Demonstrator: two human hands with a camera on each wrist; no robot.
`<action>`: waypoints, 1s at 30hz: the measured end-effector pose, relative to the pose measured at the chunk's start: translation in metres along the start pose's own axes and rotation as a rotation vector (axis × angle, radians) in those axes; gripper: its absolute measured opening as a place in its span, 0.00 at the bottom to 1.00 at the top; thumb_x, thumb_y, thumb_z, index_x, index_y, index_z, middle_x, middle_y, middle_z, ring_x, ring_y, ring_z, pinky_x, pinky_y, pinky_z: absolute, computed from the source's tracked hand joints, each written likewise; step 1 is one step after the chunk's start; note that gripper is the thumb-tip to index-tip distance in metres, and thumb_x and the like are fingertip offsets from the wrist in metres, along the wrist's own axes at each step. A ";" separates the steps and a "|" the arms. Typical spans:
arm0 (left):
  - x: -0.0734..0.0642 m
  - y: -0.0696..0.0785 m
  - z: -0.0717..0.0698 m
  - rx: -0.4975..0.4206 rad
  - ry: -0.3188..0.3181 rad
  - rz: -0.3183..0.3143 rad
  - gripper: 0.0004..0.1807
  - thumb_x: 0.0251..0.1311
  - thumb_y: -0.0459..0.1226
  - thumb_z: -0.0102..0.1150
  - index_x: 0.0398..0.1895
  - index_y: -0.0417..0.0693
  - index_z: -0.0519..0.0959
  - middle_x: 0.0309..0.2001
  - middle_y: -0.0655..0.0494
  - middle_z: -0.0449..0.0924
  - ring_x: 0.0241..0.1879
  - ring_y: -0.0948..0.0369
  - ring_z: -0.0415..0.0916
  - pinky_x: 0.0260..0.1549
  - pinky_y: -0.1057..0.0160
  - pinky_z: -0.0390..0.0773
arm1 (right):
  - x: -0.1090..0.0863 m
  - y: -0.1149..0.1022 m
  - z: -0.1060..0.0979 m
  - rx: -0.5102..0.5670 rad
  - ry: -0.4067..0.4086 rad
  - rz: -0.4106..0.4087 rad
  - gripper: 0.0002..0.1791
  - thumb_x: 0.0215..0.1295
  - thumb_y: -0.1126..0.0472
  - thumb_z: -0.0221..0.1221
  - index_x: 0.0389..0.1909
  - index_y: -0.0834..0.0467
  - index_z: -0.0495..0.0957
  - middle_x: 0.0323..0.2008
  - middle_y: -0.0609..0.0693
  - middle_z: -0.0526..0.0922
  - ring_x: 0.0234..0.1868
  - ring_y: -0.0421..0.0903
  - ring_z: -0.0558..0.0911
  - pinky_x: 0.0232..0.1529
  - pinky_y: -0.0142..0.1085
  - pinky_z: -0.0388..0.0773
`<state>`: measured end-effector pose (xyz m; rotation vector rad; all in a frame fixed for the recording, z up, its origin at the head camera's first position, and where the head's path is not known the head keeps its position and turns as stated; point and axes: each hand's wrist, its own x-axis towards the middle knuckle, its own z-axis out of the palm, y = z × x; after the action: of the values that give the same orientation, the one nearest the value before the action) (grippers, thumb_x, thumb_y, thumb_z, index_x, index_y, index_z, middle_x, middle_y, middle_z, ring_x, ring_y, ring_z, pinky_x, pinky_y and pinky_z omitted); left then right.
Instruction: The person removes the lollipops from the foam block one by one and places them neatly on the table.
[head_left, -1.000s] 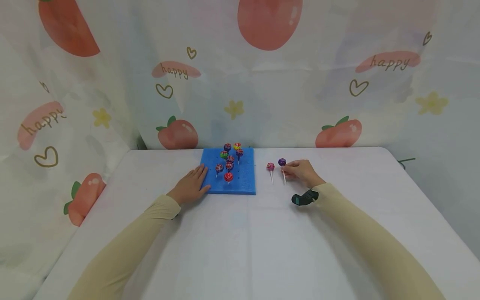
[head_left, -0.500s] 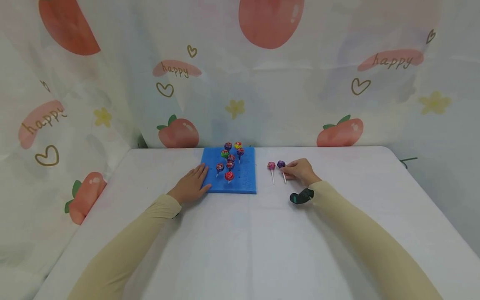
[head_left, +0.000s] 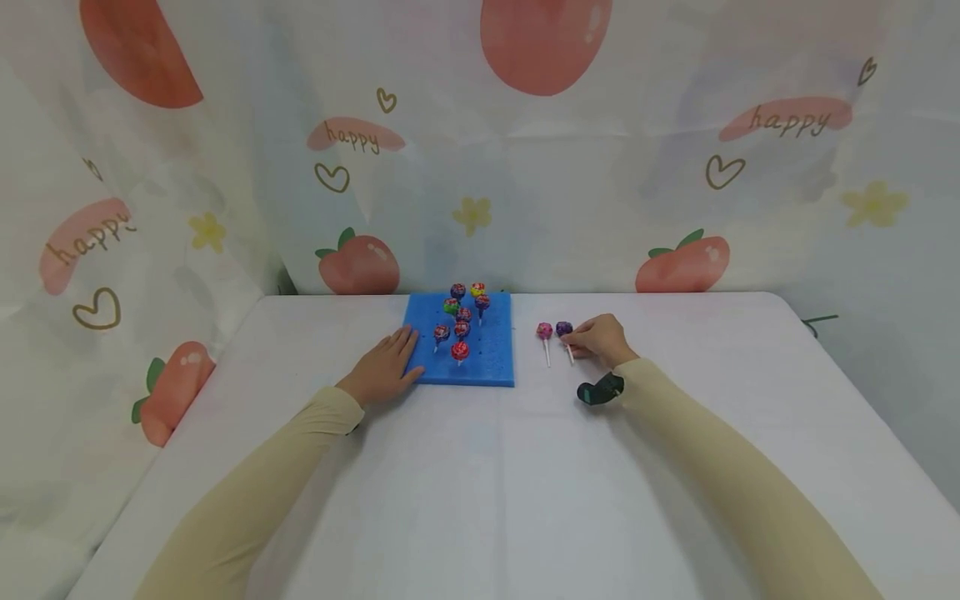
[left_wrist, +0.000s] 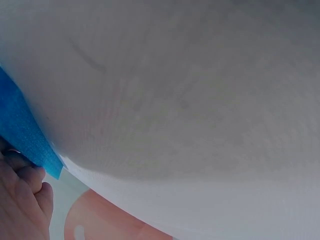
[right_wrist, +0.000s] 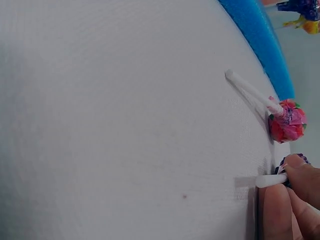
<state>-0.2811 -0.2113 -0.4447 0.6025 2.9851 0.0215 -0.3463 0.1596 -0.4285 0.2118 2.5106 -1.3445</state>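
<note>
My left hand [head_left: 381, 367] rests with extended fingers on the left edge of a blue foam board [head_left: 493, 358]. In the left wrist view, its fingers lie along a corner of the board. Several wrapped lollipops stand upright in the board, among them a red one [head_left: 460, 351] at the front and a green one [head_left: 451, 306]. To the right of the board, my right hand [head_left: 600, 340] pinches a purple lollipop [head_left: 564, 328] between thumb and fingers, just under its head. Beside it a pink lollipop [right_wrist: 287, 121] lies on the table, its white stick toward me.
A white-covered table [head_left: 450, 483] spreads under everything. Behind it hangs a pale curtain [head_left: 555, 192] printed with peaches, hearts and "happy". A dark strapped device [head_left: 600, 389] sits at the right wrist.
The purple lollipop's head has come slightly lower and nearer to the pink one, with my right hand shifting a little left. My left hand stays on the board.
</note>
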 end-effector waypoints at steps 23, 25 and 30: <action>0.001 0.000 0.001 -0.004 -0.005 -0.009 0.40 0.69 0.54 0.38 0.73 0.35 0.45 0.74 0.39 0.42 0.74 0.46 0.41 0.72 0.50 0.48 | -0.001 0.006 -0.011 -0.090 -0.091 -0.036 0.21 0.61 0.59 0.62 0.49 0.70 0.77 0.33 0.52 0.85 0.25 0.32 0.80 0.55 0.36 0.75; 0.001 0.000 0.001 -0.007 -0.007 -0.009 0.40 0.69 0.54 0.38 0.73 0.35 0.45 0.74 0.39 0.42 0.74 0.46 0.41 0.72 0.50 0.48 | 0.000 0.007 -0.011 -0.097 -0.094 -0.040 0.21 0.60 0.60 0.62 0.49 0.70 0.77 0.34 0.54 0.85 0.25 0.33 0.80 0.63 0.43 0.69; 0.000 0.001 0.001 -0.001 -0.009 -0.011 0.40 0.69 0.54 0.38 0.73 0.35 0.46 0.74 0.39 0.42 0.74 0.46 0.41 0.72 0.50 0.48 | 0.001 0.007 -0.009 -0.098 -0.078 -0.038 0.20 0.60 0.60 0.62 0.48 0.71 0.78 0.27 0.48 0.84 0.23 0.31 0.79 0.51 0.33 0.76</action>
<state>-0.2810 -0.2107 -0.4458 0.5839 2.9796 0.0194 -0.3468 0.1711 -0.4294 0.0902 2.5188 -1.2157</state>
